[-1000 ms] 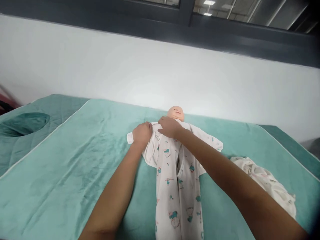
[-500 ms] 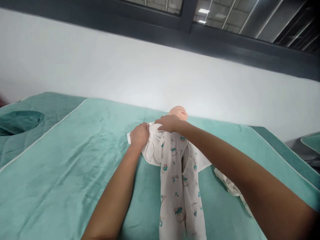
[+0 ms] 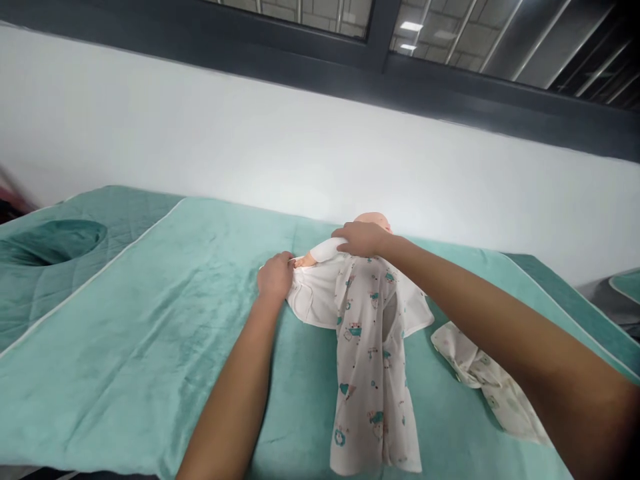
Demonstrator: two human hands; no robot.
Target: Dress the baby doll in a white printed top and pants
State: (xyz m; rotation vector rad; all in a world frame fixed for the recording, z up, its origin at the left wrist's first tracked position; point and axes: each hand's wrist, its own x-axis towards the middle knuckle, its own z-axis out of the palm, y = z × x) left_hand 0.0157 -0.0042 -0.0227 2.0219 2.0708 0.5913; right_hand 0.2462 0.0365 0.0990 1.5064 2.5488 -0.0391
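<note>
A baby doll lies on its back on a green cover, its head near the wall. Beneath its outstretched, white-covered arm a white baby top is spread out. My left hand is closed on the top's sleeve, with its fingertips at the doll's small bare hand. At the shoulder end of that arm, my right hand is closed around it and partly hides the doll's head. Printed baby trousers cover the doll's lower body, legs pointing towards me.
A crumpled pale cloth lies right of the trousers, partly behind my right forearm. The green bed cover has a recess at the far left. A white wall and a dark window frame stand behind the bed.
My right hand has shifted right, away from my left hand. The doll's arm and small hand now show between my hands. More of the crumpled cloth is visible.
</note>
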